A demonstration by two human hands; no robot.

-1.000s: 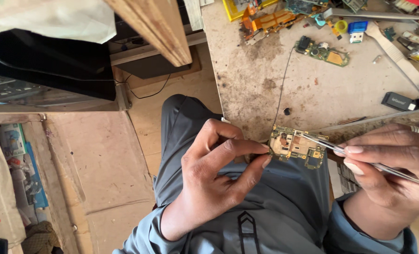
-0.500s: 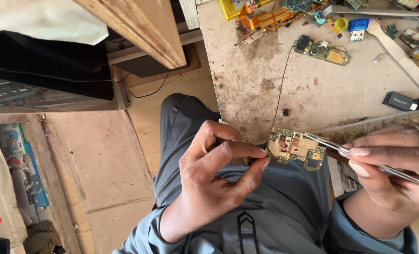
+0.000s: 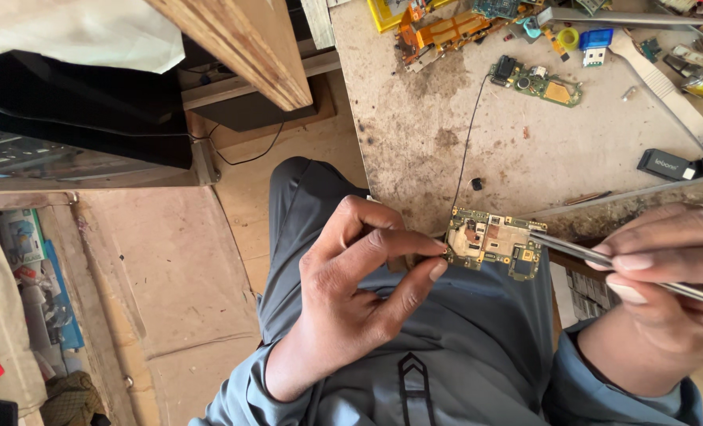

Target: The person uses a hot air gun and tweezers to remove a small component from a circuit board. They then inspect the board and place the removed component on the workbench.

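The left hand [image 3: 351, 292] pinches the board [image 3: 495, 243] by its near end, long axis running toward the right hand [image 3: 667, 300], whose tweezers [image 3: 604, 260] seemingly touch the far edge.

We see the circuit board [image 3: 495, 242] just off the workbench's [image 3: 414, 142] near edge, over the lap, left hand [image 3: 351, 292] at its left end, tweezers [image 3: 604, 260] in the right hand [image 3: 667, 292] touching its right end.
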